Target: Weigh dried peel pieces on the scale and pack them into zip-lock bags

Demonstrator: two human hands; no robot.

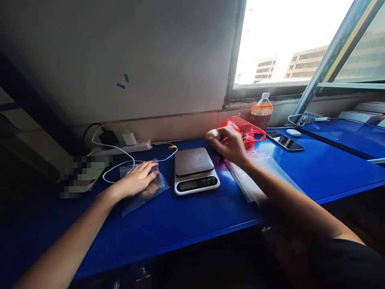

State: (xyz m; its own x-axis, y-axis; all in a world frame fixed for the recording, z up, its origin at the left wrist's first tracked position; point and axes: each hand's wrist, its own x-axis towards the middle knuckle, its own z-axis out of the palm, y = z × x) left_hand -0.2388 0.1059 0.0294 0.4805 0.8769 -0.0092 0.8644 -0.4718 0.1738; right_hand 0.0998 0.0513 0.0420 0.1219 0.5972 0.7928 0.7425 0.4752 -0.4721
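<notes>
My right hand (230, 144) is closed on a small whitish round object (213, 133), held in the air just right of and behind the scale. A red plastic bag (240, 122) lies right behind this hand. My left hand (138, 178) rests with its fingers lying flat on a clear plastic bag (158, 186), which has something brownish in or under it. Between the two hands stands a digital scale (197, 182) with a bare grey plate and a dark display. More clear bags (258, 176) lie flat beneath my right forearm.
A bottle (261, 112) of orange-brown drink stands at the back by the window. A phone (285, 141) and a white case (293, 132) lie at the right. A power strip (140, 145) with white cables runs along the wall, behind the blue table (186, 224).
</notes>
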